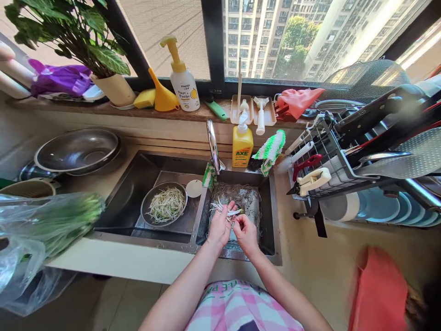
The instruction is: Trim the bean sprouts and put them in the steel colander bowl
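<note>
Over the right basin of the sink, my left hand [220, 225] is closed around a small bunch of bean sprouts [234, 213], white stems poking out past the fingers. My right hand [247, 234] is just beside it, thumb and fingertips pinched together at the sprouts' thin ends. Below both hands, water and many thin loose strands [253, 195] fill the right basin [270, 207], partly hidden by the hands. In the left basin [120, 197] a round metal bowl [144, 216] holds a heap of bean sprouts [167, 203].
A chrome faucet [212, 147] rises behind the basins, near a yellow soap bottle [242, 147]. Bagged green vegetables [65, 220] lie on the left counter by a large metal bowl [77, 149]. At right stands a dish rack [330, 156] with knives and plates.
</note>
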The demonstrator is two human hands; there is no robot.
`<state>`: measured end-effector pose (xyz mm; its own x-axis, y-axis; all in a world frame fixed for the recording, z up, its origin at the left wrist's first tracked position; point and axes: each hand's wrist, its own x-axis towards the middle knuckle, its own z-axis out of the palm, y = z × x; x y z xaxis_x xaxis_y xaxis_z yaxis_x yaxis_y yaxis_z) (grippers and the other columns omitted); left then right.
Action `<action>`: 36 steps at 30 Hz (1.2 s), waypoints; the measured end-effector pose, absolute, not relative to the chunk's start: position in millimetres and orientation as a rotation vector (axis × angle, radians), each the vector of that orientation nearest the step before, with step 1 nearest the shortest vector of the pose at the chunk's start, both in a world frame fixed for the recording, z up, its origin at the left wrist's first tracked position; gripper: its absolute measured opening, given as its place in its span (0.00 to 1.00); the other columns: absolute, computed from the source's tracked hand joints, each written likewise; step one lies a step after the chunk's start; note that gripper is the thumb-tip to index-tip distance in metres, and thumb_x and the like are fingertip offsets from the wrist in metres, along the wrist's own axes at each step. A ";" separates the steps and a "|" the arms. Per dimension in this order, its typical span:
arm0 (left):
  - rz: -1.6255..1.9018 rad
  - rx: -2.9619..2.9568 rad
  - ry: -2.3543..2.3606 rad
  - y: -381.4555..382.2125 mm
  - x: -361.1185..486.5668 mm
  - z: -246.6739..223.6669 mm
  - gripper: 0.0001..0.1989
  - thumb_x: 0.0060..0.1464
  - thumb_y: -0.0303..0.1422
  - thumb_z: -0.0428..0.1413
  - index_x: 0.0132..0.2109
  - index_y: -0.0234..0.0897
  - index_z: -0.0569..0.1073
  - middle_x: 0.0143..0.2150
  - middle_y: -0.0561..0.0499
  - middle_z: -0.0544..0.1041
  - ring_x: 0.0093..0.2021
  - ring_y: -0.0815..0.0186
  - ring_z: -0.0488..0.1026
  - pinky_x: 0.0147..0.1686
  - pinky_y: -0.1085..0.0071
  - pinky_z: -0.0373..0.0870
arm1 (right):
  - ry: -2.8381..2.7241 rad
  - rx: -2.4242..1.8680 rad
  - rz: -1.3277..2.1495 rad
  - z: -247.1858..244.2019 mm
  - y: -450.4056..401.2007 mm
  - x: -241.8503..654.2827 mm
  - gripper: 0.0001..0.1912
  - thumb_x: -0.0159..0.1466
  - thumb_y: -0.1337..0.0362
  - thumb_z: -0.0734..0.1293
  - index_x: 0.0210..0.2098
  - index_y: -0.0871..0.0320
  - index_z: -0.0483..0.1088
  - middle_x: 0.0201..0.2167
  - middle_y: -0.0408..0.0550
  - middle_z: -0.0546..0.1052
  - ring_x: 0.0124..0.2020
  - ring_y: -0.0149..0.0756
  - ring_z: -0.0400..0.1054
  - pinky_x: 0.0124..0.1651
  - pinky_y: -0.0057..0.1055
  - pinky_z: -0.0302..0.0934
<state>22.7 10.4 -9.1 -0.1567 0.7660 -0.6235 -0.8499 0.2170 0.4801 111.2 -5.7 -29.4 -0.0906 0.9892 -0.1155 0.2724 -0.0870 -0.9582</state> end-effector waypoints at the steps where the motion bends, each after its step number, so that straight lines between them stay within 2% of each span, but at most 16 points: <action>1: 1.419 -0.120 0.974 10.9 20.4 -8.5 0.04 0.51 0.28 0.53 0.34 0.35 0.63 0.46 0.44 0.73 0.45 0.63 0.71 0.44 0.65 0.66 | -1.406 -1.433 1.254 -30.8 -5.7 113.6 0.06 0.56 0.62 0.58 0.24 0.57 0.61 0.20 0.39 0.63 0.20 0.28 0.55 0.24 0.23 0.50; 5: 1.402 -0.134 0.932 11.5 9.2 -5.6 0.02 0.52 0.29 0.52 0.33 0.36 0.64 0.49 0.47 0.71 0.46 0.63 0.70 0.42 0.66 0.67 | -1.479 -1.493 1.326 -36.1 0.5 133.2 0.11 0.56 0.57 0.61 0.22 0.57 0.63 0.18 0.40 0.64 0.20 0.28 0.55 0.24 0.24 0.50; 8: 1.393 -0.124 0.950 10.2 7.5 -4.1 0.02 0.52 0.30 0.52 0.34 0.37 0.65 0.51 0.48 0.70 0.47 0.64 0.70 0.40 0.68 0.67 | -1.581 -1.507 1.276 -33.8 6.9 142.0 0.11 0.55 0.55 0.63 0.25 0.57 0.67 0.22 0.42 0.68 0.24 0.30 0.59 0.26 0.25 0.51; 10: 1.398 -0.102 0.965 9.0 11.6 -3.3 0.03 0.52 0.31 0.52 0.34 0.37 0.65 0.51 0.47 0.70 0.46 0.65 0.70 0.40 0.69 0.67 | -1.508 -1.434 1.381 -29.2 9.7 137.7 0.13 0.56 0.54 0.62 0.28 0.57 0.68 0.24 0.43 0.69 0.24 0.30 0.59 0.26 0.25 0.53; 15: 1.416 -0.083 0.956 7.6 22.2 -1.0 0.02 0.52 0.29 0.52 0.33 0.35 0.65 0.49 0.44 0.72 0.45 0.67 0.70 0.41 0.70 0.67 | -1.116 -1.331 1.654 -16.2 10.4 114.2 0.16 0.52 0.51 0.65 0.24 0.59 0.65 0.18 0.40 0.65 0.18 0.26 0.55 0.20 0.23 0.50; 20: 1.360 -0.153 0.875 9.9 11.1 0.1 0.03 0.52 0.30 0.51 0.33 0.36 0.65 0.52 0.46 0.69 0.49 0.61 0.68 0.43 0.62 0.67 | -1.082 -1.263 1.736 -15.3 11.2 126.3 0.14 0.52 0.53 0.66 0.24 0.59 0.64 0.15 0.37 0.62 0.16 0.24 0.53 0.19 0.22 0.48; 23: 1.338 -0.200 0.811 11.5 3.4 -0.1 0.04 0.53 0.30 0.49 0.31 0.36 0.66 0.53 0.48 0.68 0.53 0.60 0.65 0.46 0.59 0.64 | -1.219 -1.290 1.754 -21.5 14.9 146.4 0.13 0.52 0.54 0.65 0.22 0.59 0.64 0.17 0.39 0.65 0.17 0.25 0.55 0.20 0.23 0.51; 26: 1.331 -0.214 0.779 11.8 2.4 -0.8 0.06 0.54 0.30 0.48 0.30 0.35 0.67 0.54 0.48 0.67 0.55 0.60 0.63 0.48 0.59 0.63 | -1.420 -1.365 1.633 -21.6 16.1 159.2 0.10 0.53 0.57 0.64 0.27 0.58 0.68 0.22 0.42 0.69 0.20 0.27 0.58 0.22 0.24 0.54; 29: 1.309 -0.193 0.750 10.2 7.3 -0.9 0.07 0.54 0.31 0.48 0.31 0.35 0.68 0.55 0.48 0.67 0.56 0.60 0.61 0.49 0.58 0.62 | -1.611 -1.434 1.275 -13.1 13.7 156.6 0.12 0.54 0.62 0.64 0.37 0.57 0.70 0.29 0.44 0.72 0.23 0.28 0.60 0.27 0.26 0.56; 31: 1.307 -0.164 0.724 8.4 12.3 0.0 0.07 0.54 0.32 0.48 0.31 0.36 0.68 0.55 0.48 0.66 0.55 0.60 0.62 0.49 0.58 0.61 | -1.633 -1.406 1.199 -7.0 12.5 148.0 0.10 0.55 0.62 0.63 0.36 0.57 0.71 0.29 0.45 0.72 0.25 0.30 0.61 0.29 0.27 0.56; 33: 1.317 -0.126 0.696 6.4 17.4 1.5 0.07 0.54 0.32 0.48 0.32 0.35 0.68 0.55 0.47 0.66 0.55 0.60 0.63 0.51 0.59 0.60 | -1.575 -1.333 1.336 -3.0 12.7 138.1 0.09 0.56 0.61 0.62 0.31 0.59 0.71 0.27 0.46 0.73 0.26 0.31 0.63 0.30 0.27 0.57; 36: 1.336 -0.046 0.664 3.2 22.8 3.9 0.06 0.54 0.31 0.49 0.34 0.35 0.69 0.54 0.45 0.67 0.55 0.62 0.63 0.55 0.61 0.55 | -1.368 -1.208 1.624 -0.6 14.7 127.9 0.10 0.55 0.59 0.64 0.31 0.60 0.72 0.28 0.46 0.74 0.29 0.33 0.65 0.32 0.28 0.58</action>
